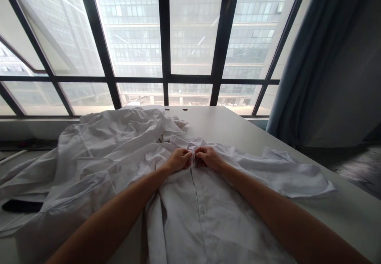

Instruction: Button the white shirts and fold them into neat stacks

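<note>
A white button-up shirt (205, 208) lies front up on a white table (238, 127), its collar pointing away from me and one short sleeve spread to the right. My left hand (177, 160) and my right hand (209, 157) meet at the top of the button placket, just under the collar. Each hand pinches the shirt's fabric there, fingers curled and nearly touching each other. The button itself is hidden under my fingers.
A heap of other white shirts (104, 145) covers the table's left half. A dark flat object (22, 205) lies at the left edge under the cloth. Large windows stand behind the table, and a blue-grey curtain (312, 57) hangs at the right.
</note>
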`<state>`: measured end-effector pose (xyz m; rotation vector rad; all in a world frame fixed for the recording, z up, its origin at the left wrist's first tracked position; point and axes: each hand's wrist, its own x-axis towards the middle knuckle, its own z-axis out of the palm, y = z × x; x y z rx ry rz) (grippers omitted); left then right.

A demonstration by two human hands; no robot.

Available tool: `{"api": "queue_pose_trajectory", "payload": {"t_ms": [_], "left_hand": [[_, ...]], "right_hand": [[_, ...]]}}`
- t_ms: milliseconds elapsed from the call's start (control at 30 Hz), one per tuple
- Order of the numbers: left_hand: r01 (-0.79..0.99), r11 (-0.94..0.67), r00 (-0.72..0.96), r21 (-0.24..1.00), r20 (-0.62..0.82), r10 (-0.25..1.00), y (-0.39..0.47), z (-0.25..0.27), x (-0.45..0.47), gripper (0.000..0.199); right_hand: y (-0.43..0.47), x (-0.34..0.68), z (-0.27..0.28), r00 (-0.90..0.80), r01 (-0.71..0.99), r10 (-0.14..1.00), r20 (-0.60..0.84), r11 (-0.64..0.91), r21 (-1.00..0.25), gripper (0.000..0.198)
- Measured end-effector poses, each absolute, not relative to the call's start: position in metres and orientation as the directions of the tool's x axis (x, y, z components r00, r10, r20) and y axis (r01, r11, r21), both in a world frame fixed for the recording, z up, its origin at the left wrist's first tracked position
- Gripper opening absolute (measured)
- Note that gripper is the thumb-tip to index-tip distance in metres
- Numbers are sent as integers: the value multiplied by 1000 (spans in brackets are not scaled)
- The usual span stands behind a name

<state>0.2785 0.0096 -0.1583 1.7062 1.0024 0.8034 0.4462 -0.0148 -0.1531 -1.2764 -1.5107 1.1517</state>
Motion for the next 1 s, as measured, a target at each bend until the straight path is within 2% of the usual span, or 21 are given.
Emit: {"api": "queue_pose_trajectory", "payload": {"t_ms": [167,400,533,667,800,900,1000], "left_hand": [[241,-223,472,945,86,877,10,-160,279,22],[187,-196,503,963,77,861,10,-161,277,25],[187,-176,499,966,61,864,12,-162,277,26],[254,-194,465,947,56,883,10,-160,277,33],[394,-316,388,863,156,909,5,-157,276,44],[419,-348,375,839,189,908,4,-157,276,40],[411,-316,362,855,165,918,7,-159,277,35]], "right_hand": [[-13,445,-154,-149,299,986,70,113,-948,5],[-11,447,-157,-223,332,966,127,198,-922,14],[-9,447,-163,-211,387,955,207,276,-880,17],[-8,444,-169,-128,491,933,336,354,-796,15],[-12,441,-167,-128,640,864,488,448,-625,13],[-15,439,-165,-161,678,844,511,471,-564,11],[-15,439,-166,-175,659,853,492,473,-586,13]]}}
